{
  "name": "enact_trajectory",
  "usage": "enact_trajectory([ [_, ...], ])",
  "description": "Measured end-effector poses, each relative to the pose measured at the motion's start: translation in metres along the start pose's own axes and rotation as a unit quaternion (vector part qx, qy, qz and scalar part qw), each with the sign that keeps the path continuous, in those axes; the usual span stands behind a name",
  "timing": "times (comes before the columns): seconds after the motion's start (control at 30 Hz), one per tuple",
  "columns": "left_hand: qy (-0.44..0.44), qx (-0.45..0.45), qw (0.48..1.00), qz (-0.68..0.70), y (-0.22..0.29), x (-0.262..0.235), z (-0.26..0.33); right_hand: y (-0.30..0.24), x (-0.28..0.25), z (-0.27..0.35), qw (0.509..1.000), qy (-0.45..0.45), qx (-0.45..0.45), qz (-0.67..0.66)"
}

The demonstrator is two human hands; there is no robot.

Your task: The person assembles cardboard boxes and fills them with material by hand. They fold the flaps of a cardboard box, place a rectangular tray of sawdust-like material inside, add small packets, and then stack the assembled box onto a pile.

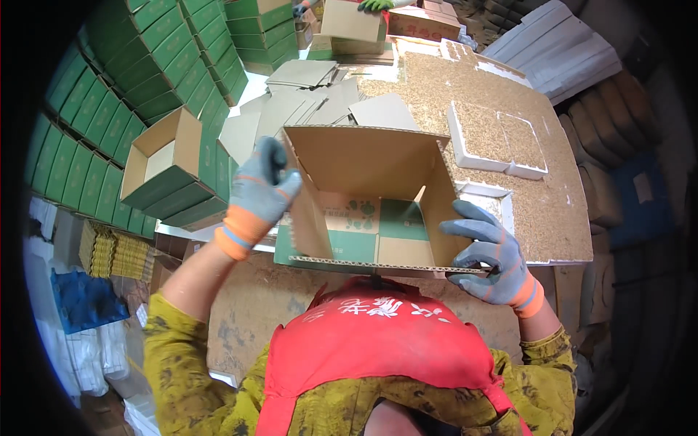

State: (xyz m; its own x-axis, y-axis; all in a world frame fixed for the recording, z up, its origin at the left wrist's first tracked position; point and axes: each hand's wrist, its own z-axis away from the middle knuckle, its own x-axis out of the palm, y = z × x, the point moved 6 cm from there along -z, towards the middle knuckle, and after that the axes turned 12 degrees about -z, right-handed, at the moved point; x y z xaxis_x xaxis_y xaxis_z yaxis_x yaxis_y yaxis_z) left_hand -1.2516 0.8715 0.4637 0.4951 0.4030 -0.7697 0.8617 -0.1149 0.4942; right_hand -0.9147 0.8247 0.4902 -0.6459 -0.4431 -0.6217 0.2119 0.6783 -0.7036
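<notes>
An open cardboard box (367,163) stands tilted in front of my chest, brown inside, with green and tan printed panels showing at its bottom. My left hand (260,190), in a grey and orange glove, is closed at the box's left wall, thumb against the edge and fingers curled. At the near right corner, my right hand (491,254) in a matching glove grips the right wall, its fingers reaching over the rim. Flat grey cardboard sheets (305,98) lie in a loose pile just behind the box.
Green cartons (163,69) are stacked high at the left, with an open-topped carton (163,149) near my left hand. White foam pieces (498,142) lie on the speckled board (425,80) at the right. Across the table, a co-worker's green-gloved hand (375,5) touches another box (352,20).
</notes>
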Motion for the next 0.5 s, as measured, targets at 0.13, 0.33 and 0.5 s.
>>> enact_trajectory([
  [0.13,-0.168,0.236,0.957,-0.025,0.072,0.046,-0.003,0.008,0.023,-0.034,0.988,-0.106,0.032,-0.108],
  [0.33,-0.457,-0.080,0.809,0.361,0.008,0.087,-0.008,0.094,0.048,-0.015,0.951,0.158,0.230,-0.131],
  [0.5,-0.102,0.033,0.993,-0.044,0.035,0.065,0.031,0.033,-0.006,-0.082,0.943,0.166,-0.009,0.290],
])
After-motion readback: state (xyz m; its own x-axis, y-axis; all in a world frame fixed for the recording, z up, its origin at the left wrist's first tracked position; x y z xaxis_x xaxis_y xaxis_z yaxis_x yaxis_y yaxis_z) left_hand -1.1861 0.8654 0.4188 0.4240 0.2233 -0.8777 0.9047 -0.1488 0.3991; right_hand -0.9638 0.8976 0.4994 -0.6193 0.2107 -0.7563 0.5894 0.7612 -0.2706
